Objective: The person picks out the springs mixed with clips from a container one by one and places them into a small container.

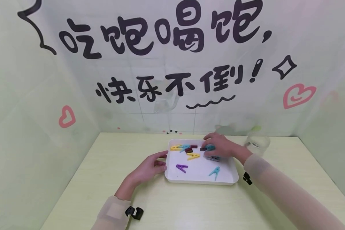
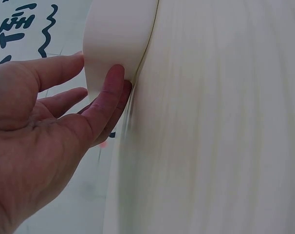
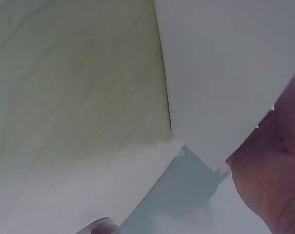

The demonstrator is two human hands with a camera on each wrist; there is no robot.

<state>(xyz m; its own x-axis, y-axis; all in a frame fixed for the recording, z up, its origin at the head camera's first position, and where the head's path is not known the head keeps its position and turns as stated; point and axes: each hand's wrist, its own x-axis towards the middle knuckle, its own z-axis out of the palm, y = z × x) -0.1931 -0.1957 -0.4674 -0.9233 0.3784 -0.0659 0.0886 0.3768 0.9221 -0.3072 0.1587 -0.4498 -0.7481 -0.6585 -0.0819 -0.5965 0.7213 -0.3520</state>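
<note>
A white tray [image 1: 201, 182] on the table holds plastic clothespins and small dark red pieces [image 1: 188, 150]. Yellow [image 1: 176, 147] and teal clothespins lie at its back left, with another yellow clothespin [image 1: 193, 156] nearer the middle. Toward the front are a purple clothespin [image 1: 181, 167] and a teal clothespin [image 1: 215, 172]. My left hand [image 2: 55, 107] rests its extended fingers against the tray's left wall. My right hand [image 1: 219, 146] reaches over the back right, fingers bent down around a teal piece [image 1: 210, 147]; its grip is hidden. A clear item [image 1: 212, 158] lies below that palm.
A clear jar [image 1: 257, 143] stands behind the right forearm, to the right of the tray; its rim also shows low in the right wrist view. A printed curtain [image 1: 166, 121] borders the table [image 1: 126, 150] at the back and sides.
</note>
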